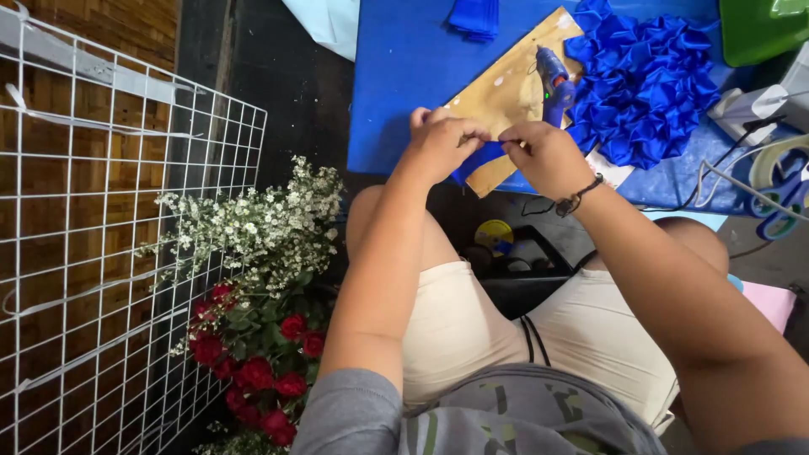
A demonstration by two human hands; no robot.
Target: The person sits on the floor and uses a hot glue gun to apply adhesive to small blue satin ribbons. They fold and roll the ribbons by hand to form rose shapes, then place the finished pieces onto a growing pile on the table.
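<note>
A green container (758, 29) sat at the far right corner of the blue tabletop (404, 76), and a small white box (742, 105) lay near the right edge beside scissors (779, 202) with blue handles. A brown board (506, 93) rested diagonally near the tabletop's front edge, with a blue glue gun (552, 80) lying on it and a mass of folded blue satin ribbon petals (645, 84) just to its right. A folded stack of blue ribbon (474, 17) lay at the far edge.

The floor beneath was dark. A white wire grid panel (101, 236) leaned at the left against brown parquet, with red roses (253, 371) and small white flowers (261, 223) beside it.

The left hand (442, 147) and right hand (543, 156) met over the front edge of the board, knuckles up, both pinched closed on a short blue ribbon piece (493, 150) held between them. A dark bracelet (577, 198) circled the right wrist.
</note>
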